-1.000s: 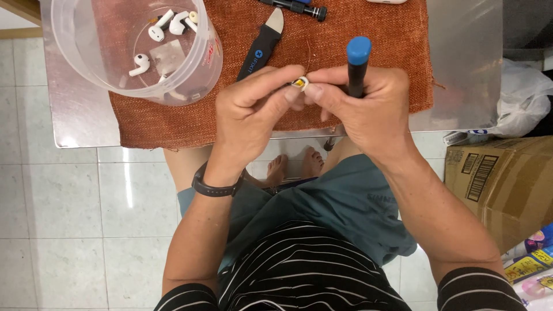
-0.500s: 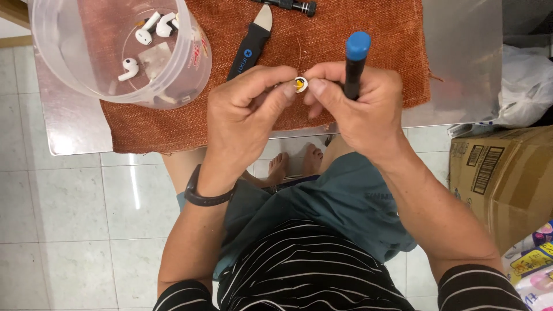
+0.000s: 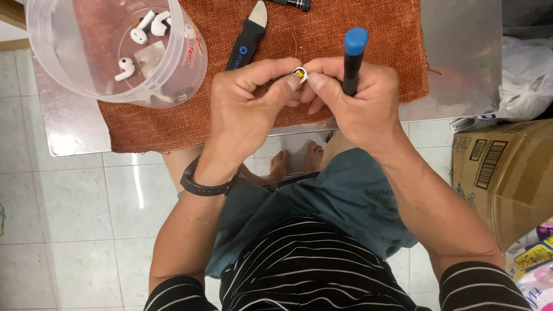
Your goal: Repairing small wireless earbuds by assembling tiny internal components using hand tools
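Over the near edge of the metal surface (image 3: 461, 69), draped with a rust cloth (image 3: 357, 17), the left hand (image 3: 247, 109) pinches a small round part (image 3: 299, 72); the right hand (image 3: 357, 103) grips a blue-capped tool (image 3: 352, 57). White tiled floor (image 3: 69, 219) lies below.

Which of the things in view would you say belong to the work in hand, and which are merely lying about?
In hand:
- left hand and right hand, pinching a small white part
- blue-capped tool, in the right hand
- white earbuds in the clear tub
- black pry tool on the rust-coloured cloth

Lying about:
- cardboard box
- plastic bag
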